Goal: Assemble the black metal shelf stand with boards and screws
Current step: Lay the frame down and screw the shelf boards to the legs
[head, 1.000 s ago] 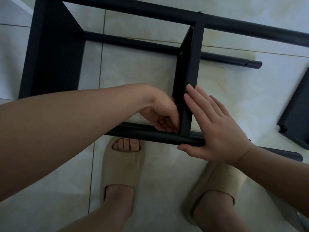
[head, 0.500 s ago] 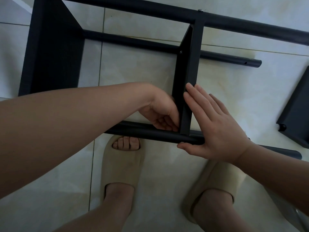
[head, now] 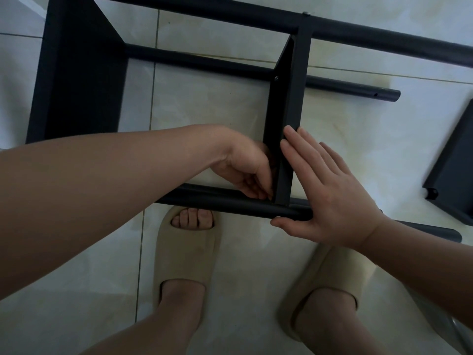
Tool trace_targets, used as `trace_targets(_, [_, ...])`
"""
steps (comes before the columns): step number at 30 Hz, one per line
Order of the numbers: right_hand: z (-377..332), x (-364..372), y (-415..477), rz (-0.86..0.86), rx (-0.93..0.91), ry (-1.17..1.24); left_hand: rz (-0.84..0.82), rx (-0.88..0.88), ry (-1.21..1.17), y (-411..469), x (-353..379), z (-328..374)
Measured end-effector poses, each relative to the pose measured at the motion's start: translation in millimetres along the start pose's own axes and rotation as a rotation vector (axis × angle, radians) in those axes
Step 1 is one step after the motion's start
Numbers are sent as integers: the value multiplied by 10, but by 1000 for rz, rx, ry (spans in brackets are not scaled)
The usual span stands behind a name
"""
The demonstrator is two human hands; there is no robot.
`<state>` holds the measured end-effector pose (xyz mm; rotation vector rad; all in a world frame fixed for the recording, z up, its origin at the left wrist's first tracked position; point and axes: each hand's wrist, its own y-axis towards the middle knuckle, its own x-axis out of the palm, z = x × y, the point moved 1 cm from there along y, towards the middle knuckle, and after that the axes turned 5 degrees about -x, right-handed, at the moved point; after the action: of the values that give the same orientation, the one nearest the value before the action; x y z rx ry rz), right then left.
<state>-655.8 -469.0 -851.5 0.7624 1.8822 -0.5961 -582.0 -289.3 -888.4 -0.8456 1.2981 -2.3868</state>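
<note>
The black shelf stand lies on its side on the tiled floor. Its middle board [head: 289,98] stands on edge between the far tube [head: 230,11] and the near tube [head: 204,197]. My left hand [head: 245,170] is on the board's left side, its curled fingertips pinched together at the corner where board meets near tube. What they pinch is small and hidden, seemingly a screw. My right hand [head: 330,196] lies flat against the board's right face, with the thumb hooked under the near tube. A screw head [head: 276,78] shows higher on the board.
A wide black end board [head: 76,73] closes the frame at the left. A lower tube [head: 204,62] runs behind, its open end at the right. A loose black board [head: 453,170] lies at the right edge. My feet in beige slippers [head: 186,252] stand just below the near tube.
Almost nothing has moved. Both hands stay at the same joint, and my left fingertips shift only slightly at the corner.
</note>
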Motion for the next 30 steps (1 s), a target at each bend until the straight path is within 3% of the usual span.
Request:
trace_targets(11, [2,-5,0,6,2,-5,26,-108,94,26,-13,59])
trace_targets(30, [-3,-20,-1,4,-2,-29,-30,-11,2,0,-9,26])
